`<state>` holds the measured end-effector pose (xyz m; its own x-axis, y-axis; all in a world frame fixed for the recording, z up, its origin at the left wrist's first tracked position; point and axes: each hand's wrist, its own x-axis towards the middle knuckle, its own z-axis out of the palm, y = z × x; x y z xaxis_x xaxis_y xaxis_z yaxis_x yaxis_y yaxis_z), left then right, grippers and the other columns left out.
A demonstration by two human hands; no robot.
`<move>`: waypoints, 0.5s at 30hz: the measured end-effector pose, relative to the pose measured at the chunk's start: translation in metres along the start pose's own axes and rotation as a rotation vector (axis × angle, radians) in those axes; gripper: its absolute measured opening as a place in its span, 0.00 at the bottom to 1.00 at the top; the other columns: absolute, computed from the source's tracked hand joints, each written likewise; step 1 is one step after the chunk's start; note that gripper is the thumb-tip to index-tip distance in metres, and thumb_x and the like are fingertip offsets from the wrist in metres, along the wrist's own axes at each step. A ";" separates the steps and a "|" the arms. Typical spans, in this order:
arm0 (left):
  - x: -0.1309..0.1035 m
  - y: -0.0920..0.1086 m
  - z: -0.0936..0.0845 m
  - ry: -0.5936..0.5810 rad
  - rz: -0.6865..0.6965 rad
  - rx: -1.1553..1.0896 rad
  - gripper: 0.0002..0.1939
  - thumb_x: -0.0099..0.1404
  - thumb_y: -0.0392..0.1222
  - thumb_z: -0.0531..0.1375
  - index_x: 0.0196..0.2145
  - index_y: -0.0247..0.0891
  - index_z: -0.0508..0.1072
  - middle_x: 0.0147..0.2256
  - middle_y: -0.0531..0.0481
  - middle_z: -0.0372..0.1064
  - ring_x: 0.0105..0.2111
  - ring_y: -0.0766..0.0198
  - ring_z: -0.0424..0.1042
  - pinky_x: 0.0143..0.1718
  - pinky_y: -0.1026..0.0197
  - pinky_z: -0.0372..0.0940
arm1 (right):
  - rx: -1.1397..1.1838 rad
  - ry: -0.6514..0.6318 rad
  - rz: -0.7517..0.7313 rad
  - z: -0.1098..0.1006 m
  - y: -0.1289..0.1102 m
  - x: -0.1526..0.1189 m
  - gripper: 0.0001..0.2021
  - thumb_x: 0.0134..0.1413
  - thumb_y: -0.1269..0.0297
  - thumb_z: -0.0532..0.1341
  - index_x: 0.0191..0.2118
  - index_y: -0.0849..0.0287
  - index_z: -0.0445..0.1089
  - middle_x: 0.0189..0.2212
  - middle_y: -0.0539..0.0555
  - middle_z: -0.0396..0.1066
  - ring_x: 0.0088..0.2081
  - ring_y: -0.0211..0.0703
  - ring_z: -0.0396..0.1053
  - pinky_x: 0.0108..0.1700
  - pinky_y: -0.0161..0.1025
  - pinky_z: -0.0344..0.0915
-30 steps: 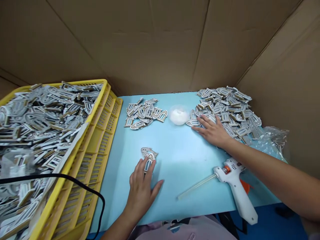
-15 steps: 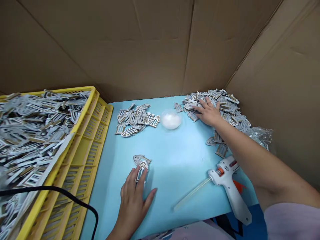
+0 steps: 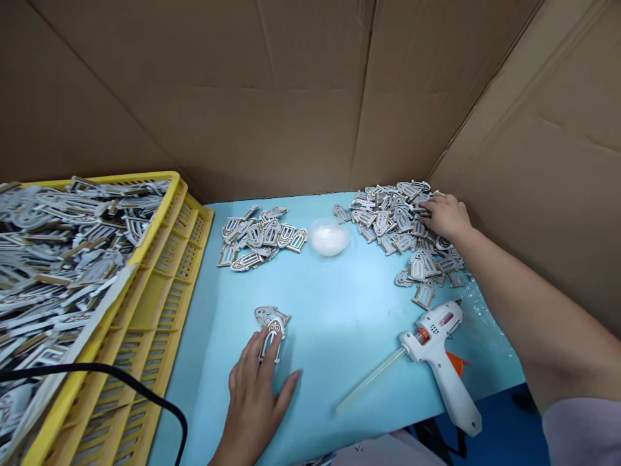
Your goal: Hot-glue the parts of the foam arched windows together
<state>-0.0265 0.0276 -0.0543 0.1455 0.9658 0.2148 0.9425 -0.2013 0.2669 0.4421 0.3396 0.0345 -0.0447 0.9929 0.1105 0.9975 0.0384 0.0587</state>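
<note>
Head view: right hand (image 3: 446,216) farther right on pile (image 3: 382,222) than before, grip unclear; left hand (image 3: 255,396), grip unclenched, on arched piece (image 3: 275,327).

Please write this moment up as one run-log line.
Left hand: touching arched window piece | Right hand: at right-hand heap of similar pieces | Glue gun: lying on blue tabletop, glue stick inserted

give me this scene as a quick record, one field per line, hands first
left hand: fingers resting on an arched piece, thumb spread away
right hand: at the far-right pile; grip unclear
far-left pile: similar pieces, fewer
between piles: translucent dish, white contents
glue gun: on its side, near right, glue stick protruding from its rear
yellow crate: left, full of similar pieces
black cord: crosses in front of the crate
surface: light-blue tabletop
</note>
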 end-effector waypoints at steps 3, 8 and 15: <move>0.000 -0.001 0.000 0.008 -0.013 -0.042 0.38 0.72 0.47 0.58 0.73 0.48 0.45 0.69 0.34 0.51 0.68 0.37 0.54 0.57 0.36 0.62 | 0.015 0.104 0.035 0.002 -0.003 -0.011 0.16 0.66 0.58 0.63 0.54 0.61 0.71 0.55 0.59 0.70 0.58 0.53 0.67 0.60 0.60 0.64; 0.006 0.007 -0.008 0.065 -0.055 -0.246 0.35 0.71 0.43 0.60 0.71 0.50 0.51 0.68 0.36 0.52 0.68 0.38 0.54 0.62 0.33 0.57 | 0.137 0.361 0.065 -0.028 -0.026 -0.045 0.16 0.69 0.60 0.59 0.55 0.63 0.71 0.49 0.60 0.75 0.50 0.49 0.74 0.53 0.51 0.71; 0.060 0.093 -0.058 -0.297 -0.302 -1.748 0.30 0.72 0.58 0.58 0.67 0.50 0.62 0.67 0.39 0.59 0.63 0.45 0.64 0.56 0.46 0.66 | 0.385 0.497 -0.662 -0.079 -0.161 -0.184 0.17 0.66 0.70 0.62 0.59 0.60 0.69 0.55 0.58 0.74 0.56 0.44 0.73 0.57 0.38 0.70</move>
<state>0.0521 0.0573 0.0381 0.2756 0.9525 -0.1297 -0.4037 0.2371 0.8836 0.2857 0.1419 0.0827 -0.5437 0.5951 0.5918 0.7048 0.7066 -0.0630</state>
